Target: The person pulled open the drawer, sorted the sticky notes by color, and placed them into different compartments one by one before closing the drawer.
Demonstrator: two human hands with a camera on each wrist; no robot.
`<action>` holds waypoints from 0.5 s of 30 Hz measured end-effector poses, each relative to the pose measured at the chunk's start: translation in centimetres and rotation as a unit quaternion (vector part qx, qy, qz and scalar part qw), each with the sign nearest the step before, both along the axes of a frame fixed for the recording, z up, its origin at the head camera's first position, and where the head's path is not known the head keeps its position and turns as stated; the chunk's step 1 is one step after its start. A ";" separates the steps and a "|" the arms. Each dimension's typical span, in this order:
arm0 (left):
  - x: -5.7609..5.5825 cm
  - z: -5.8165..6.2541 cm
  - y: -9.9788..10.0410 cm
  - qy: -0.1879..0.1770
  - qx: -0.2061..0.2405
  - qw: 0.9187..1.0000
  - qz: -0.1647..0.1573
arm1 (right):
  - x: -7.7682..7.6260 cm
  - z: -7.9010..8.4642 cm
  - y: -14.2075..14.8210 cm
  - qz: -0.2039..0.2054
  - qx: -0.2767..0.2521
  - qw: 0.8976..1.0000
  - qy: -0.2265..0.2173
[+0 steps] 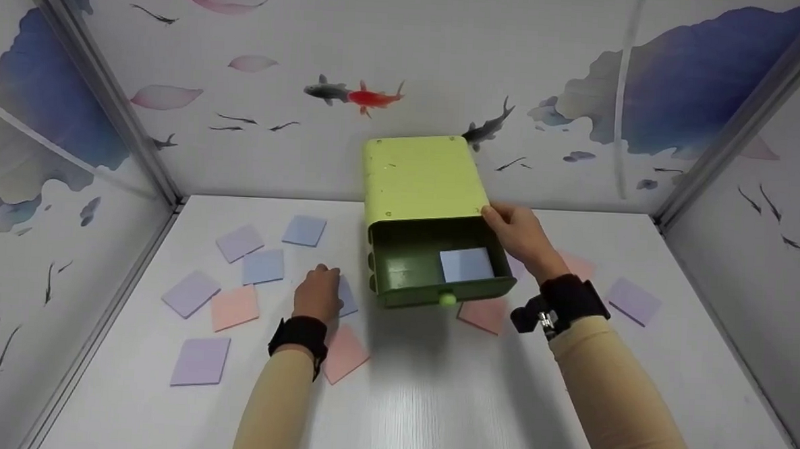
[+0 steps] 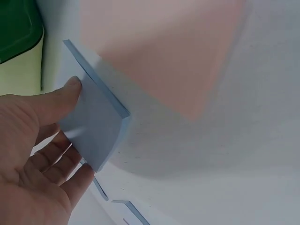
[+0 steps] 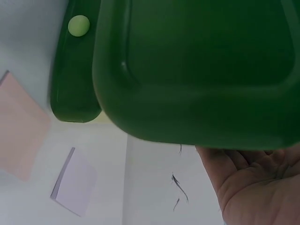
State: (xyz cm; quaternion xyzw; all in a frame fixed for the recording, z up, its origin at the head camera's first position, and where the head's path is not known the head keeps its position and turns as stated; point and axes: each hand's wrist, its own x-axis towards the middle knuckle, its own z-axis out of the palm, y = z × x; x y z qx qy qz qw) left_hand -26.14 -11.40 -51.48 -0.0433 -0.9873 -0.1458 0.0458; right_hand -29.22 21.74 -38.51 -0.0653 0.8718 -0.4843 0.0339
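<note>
A light blue sticky-note pad (image 2: 96, 122) is pinched between the thumb and fingers of my left hand (image 1: 317, 294); it stands tilted just off the white table. To the right is a lime-green drawer box (image 1: 425, 178) with its dark green top drawer (image 1: 405, 265) pulled out. Inside that drawer, on the right, lies another blue pad (image 1: 467, 264). My right hand (image 1: 524, 238) holds the box's right side, thumb at the front top corner; in the right wrist view the drawer partly hides its fingers. A lower drawer front with a round knob (image 3: 78, 26) also shows there.
Purple (image 1: 200, 362), pink (image 1: 234, 308) and blue pads (image 1: 304, 230) lie scattered left of the box. A pink pad (image 1: 483, 315) lies partly under the drawer, and a purple pad (image 1: 633, 301) lies far right. A patterned wall (image 1: 262, 144) stands behind.
</note>
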 end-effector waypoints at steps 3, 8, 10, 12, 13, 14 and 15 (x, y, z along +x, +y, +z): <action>-0.1 -0.1 0.0 0.016 -0.011 1.000 0.004 | 0.0 0.0 -0.1 -0.002 -0.004 1.000 0.003; -0.4 -0.6 0.0 0.049 -0.004 0.999 0.015 | 0.1 -0.1 -0.2 -0.005 -0.007 1.000 -0.002; -0.5 -0.8 0.0 0.059 0.000 0.998 0.016 | 0.0 -0.1 -0.1 -0.005 0.004 1.000 0.002; -0.6 -0.8 -0.1 0.062 0.005 0.998 0.015 | 0.1 0.0 -0.1 -0.007 0.013 1.000 0.004; -0.6 -0.7 -0.1 0.062 0.009 0.998 0.015 | 0.1 0.0 -0.1 -0.009 0.016 1.000 0.004; -0.6 -0.6 -0.1 0.065 0.012 0.998 0.014 | 0.0 0.1 -0.1 -0.011 0.020 1.000 0.006; -0.6 -0.5 -0.1 0.065 0.018 0.998 0.014 | 0.0 0.1 -0.1 -0.012 0.024 1.000 0.007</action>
